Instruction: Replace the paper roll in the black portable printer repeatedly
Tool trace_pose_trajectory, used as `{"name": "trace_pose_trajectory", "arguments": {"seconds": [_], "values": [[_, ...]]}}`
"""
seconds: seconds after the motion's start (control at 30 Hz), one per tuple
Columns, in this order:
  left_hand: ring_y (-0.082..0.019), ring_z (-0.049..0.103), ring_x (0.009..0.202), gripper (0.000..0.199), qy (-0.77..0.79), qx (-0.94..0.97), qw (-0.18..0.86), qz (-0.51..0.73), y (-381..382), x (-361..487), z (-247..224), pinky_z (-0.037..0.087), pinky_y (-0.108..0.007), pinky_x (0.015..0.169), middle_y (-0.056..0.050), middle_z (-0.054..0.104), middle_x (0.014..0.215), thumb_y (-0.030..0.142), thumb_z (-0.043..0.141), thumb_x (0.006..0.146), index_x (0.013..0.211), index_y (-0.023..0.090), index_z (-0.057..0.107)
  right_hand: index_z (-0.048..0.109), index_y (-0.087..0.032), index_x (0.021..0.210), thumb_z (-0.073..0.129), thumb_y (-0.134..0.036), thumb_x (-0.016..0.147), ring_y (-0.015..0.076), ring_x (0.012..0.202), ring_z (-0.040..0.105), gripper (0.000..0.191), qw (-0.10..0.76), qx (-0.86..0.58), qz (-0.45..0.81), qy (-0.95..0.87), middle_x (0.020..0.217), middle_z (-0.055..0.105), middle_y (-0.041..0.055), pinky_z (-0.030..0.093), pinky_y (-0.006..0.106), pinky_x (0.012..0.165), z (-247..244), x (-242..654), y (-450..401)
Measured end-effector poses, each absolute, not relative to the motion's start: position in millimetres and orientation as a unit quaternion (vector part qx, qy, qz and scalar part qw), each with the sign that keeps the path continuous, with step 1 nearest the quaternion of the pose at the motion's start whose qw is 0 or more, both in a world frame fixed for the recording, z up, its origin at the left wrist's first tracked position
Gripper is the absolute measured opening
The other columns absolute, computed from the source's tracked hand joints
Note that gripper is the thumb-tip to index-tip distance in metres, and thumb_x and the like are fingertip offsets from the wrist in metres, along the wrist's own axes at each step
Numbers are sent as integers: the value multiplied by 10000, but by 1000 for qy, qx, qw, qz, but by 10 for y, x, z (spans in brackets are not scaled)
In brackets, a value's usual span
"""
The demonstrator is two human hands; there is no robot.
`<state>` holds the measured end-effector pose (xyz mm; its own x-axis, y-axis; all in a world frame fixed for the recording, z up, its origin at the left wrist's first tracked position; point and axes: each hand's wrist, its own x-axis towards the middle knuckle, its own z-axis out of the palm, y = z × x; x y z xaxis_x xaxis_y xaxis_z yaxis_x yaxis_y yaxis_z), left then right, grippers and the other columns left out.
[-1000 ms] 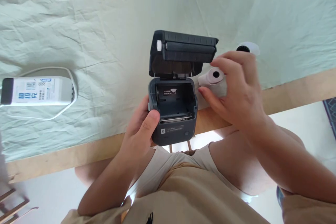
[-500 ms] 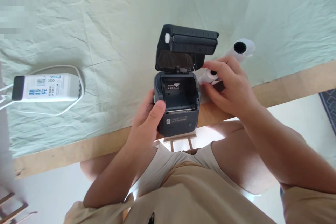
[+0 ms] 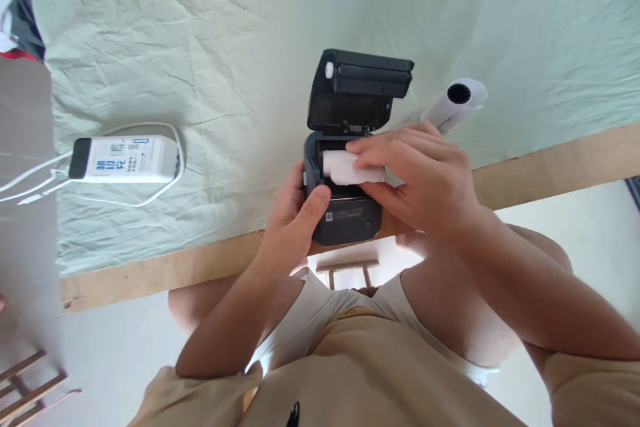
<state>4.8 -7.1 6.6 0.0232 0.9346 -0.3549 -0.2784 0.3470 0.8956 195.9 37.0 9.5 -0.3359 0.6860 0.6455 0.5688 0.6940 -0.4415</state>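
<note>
A small dark printer [image 3: 345,223] stands at the table's front edge with its lid [image 3: 367,80] raised. My left hand [image 3: 295,213] grips the printer's left side, thumb on the front corner. A white paper roll [image 3: 345,168] lies across the opening of the printer's compartment, its left end inside. The fingers of my right hand [image 3: 425,173] are closed on the roll's right part and hide some of it. Behind my right hand, a larger white roll [image 3: 453,103] with a dark core rests on the cloth.
A white power strip [image 3: 130,159] with a black end and white cables lies on the left of the green cloth [image 3: 240,47]. The wooden table edge [image 3: 165,263] runs along the front. Part of a person's clothing [image 3: 25,7] shows at the upper left.
My right hand has moved left, bringing the small paper roll from beside the printer over its compartment. The view has shifted slightly, and clothing now shows at the upper left.
</note>
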Motion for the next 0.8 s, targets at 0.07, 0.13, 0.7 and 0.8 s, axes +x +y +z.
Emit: {"name": "trace_pose_trajectory", "arguments": {"seconds": [0.07, 0.13, 0.7, 0.8], "values": [[-215, 771, 929, 459, 503, 323, 650, 470, -69, 33, 35, 610, -266, 730, -44, 813, 1079, 566, 858, 932, 1279, 274, 786, 630, -276, 925, 616, -96, 1010, 198, 963, 843, 200, 416, -390, 75, -818, 1052, 875, -22, 580, 389, 790, 93, 1962, 389], [-198, 761, 944, 433, 477, 337, 657, 476, -60, 9, -13, 612, -254, 759, -36, 804, 1077, 549, 854, 941, 1264, 270, 780, 621, -275, 915, 623, -111, 1020, 194, 960, 836, 194, 421, -371, 67, -825, 1016, 866, -20, 585, 383, 784, 120, 1995, 377], [-277, 791, 1037, 943, 517, 431, 635, 379, 21, -44, 91, 663, -333, 792, -102, 792, 1231, 317, 937, 730, 1550, 211, 484, 595, -322, 1298, 675, -279, 948, 331, 1249, 682, 361, 535, -396, 76, -742, 1298, 660, 113, 607, 499, 941, -49, 2088, 351], [-308, 792, 1110, 1204, 511, 441, 621, 399, -12, -66, 74, 670, -346, 814, -156, 740, 1413, 325, 962, 730, 1713, 225, 274, 426, -387, 1534, 653, -405, 990, 388, 1523, 545, 590, 501, -383, 138, -764, 1570, 542, 116, 552, 611, 1130, -97, 2133, 426]]}}
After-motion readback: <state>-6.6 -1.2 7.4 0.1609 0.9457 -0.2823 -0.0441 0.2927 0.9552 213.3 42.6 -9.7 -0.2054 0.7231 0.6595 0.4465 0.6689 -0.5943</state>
